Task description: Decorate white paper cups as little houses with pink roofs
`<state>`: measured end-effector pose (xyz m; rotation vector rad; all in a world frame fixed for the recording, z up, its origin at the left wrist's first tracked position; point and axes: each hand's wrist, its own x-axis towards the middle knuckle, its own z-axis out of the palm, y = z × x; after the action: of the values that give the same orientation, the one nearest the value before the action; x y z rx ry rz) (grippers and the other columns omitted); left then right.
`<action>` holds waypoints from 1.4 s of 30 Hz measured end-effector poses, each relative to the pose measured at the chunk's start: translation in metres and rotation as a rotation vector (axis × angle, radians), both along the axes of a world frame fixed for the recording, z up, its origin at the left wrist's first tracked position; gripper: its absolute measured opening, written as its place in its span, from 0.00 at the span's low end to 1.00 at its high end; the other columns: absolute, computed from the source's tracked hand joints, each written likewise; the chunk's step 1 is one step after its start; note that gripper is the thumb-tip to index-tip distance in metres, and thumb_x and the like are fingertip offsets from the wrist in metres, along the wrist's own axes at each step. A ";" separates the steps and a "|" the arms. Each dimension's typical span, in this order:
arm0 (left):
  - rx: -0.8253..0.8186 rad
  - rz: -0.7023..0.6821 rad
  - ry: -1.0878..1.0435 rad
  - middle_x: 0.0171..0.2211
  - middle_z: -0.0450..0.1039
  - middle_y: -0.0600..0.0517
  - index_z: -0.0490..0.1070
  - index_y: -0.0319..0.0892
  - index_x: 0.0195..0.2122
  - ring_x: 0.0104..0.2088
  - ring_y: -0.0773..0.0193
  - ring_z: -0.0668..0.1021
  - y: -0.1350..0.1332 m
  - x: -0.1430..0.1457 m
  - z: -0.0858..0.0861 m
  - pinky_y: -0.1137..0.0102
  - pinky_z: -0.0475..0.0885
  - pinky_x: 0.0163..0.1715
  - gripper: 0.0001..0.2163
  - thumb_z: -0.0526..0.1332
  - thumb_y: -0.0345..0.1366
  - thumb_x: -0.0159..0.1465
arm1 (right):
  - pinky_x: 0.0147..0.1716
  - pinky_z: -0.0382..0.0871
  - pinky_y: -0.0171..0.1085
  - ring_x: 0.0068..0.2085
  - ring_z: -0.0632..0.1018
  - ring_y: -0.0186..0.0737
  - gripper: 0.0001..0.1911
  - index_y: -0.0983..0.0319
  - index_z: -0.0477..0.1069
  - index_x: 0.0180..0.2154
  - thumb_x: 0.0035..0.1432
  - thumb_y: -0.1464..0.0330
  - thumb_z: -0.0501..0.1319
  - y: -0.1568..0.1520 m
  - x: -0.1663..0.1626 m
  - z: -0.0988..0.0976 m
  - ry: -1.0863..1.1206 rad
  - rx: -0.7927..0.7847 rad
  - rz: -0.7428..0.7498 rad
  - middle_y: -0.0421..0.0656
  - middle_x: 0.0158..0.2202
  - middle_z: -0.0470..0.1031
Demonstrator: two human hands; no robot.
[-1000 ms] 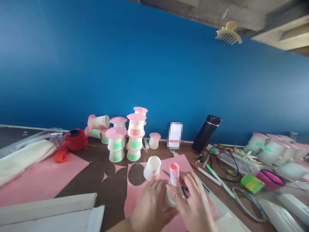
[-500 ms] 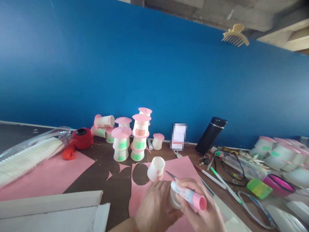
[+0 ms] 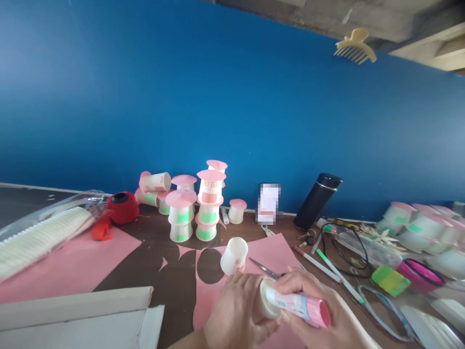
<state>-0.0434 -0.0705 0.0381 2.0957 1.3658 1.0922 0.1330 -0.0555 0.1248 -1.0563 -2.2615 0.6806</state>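
At the bottom centre my left hand (image 3: 236, 317) is closed round a small white paper cup (image 3: 264, 306). My right hand (image 3: 321, 315) grips a pink glue stick (image 3: 301, 306), lying almost level with its tip against the cup's rim. Both hands hover over a pink paper sheet (image 3: 271, 252) with round holes cut in it. A second white cup (image 3: 234, 256) stands on that sheet just beyond my hands, with scissors (image 3: 264, 267) beside it.
Stacked cup houses with pink roofs (image 3: 203, 203) stand by the blue wall. A sleeve of cups (image 3: 36, 237), a red object (image 3: 123, 207) and cardboard (image 3: 76, 315) lie left. A black flask (image 3: 317, 199), pens (image 3: 329, 265), cables, a green-yellow block (image 3: 390, 280) and more cups (image 3: 417, 225) crowd the right.
The glue stick has swung from upright to lying sideways, pink end to the right, and its tip has come onto the cup's rim. My left hand keeps hold of the cup.
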 end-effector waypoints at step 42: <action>-0.015 0.075 -0.007 0.42 0.75 0.48 0.68 0.45 0.46 0.43 0.52 0.75 0.000 -0.004 0.002 0.52 0.70 0.48 0.18 0.65 0.31 0.53 | 0.41 0.75 0.40 0.41 0.79 0.43 0.07 0.56 0.68 0.41 0.58 0.70 0.57 0.001 0.000 -0.025 0.057 0.194 -0.147 0.43 0.40 0.76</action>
<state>-0.0475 -0.0703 0.0401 2.0436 1.4554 1.1143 0.1327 -0.0545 0.0996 -1.0809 -2.1277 0.4164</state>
